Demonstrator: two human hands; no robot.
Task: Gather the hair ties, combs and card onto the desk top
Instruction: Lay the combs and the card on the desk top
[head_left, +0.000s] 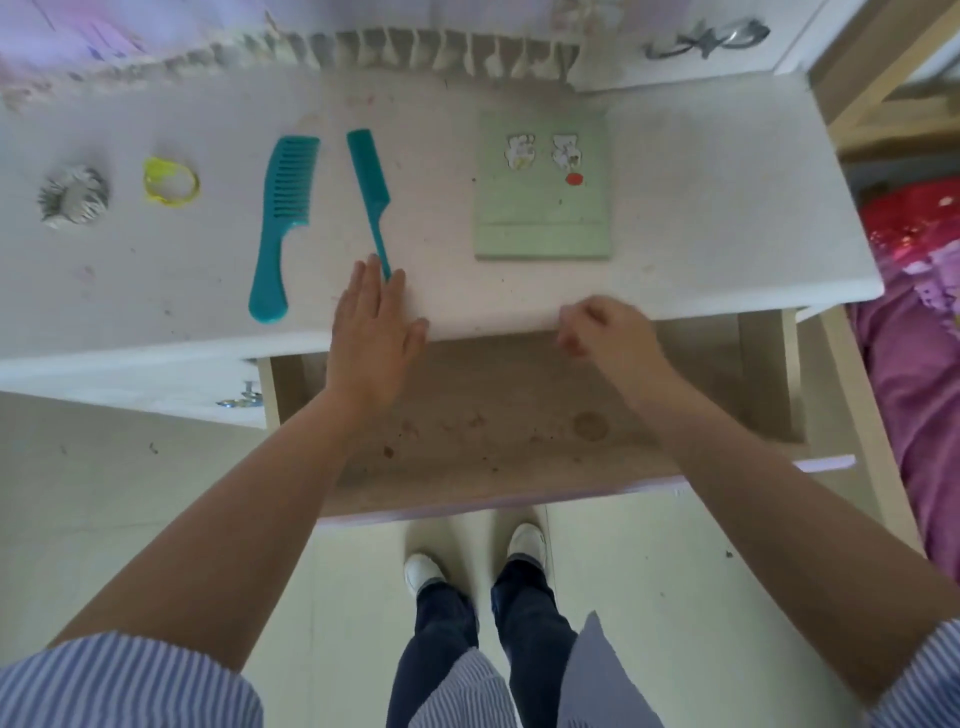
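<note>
The white desk top (701, 218) is carrying every task thing in view, and the open drawer (519, 415) below its front edge is showing only a bare, stained floor, so the gathering is looking close to finished.

Taking the green card (540, 208) as the landmark and going from largest to smallest: the card itself is lying flat, well back from the desk edge, with two small bear pieces and a red dot on its face. It is looking thin, light and fairly stiff; a hand would probably do best sliding a fingertip under a corner or pinching one edge, since a flat card is hard to lift straight up.

Left of the card, the wide-tooth comb (283, 223) is lying lengthwise, rigid plastic, best held by its thick handle. Between it and the card, the tail comb (369, 197) is lying tilted, its thin tail pointing toward the person; it is light and slightly slippery, best pinched at the spine.

Far left of the card, the grey scrunchie (74, 196) is sitting soft and squashable, easy to grab anywhere. Between it and the wide comb, the yellow hair tie (171, 183) is lying as a thin, stretchy loop, best hooked with a finger.

The left hand (376, 322) is spreading flat with open fingers, tips touching the comb's tail. The right hand (605, 327) is hovering at the desk edge below the card, fingers curled loosely and blurred, apparently holding nothing.
</note>
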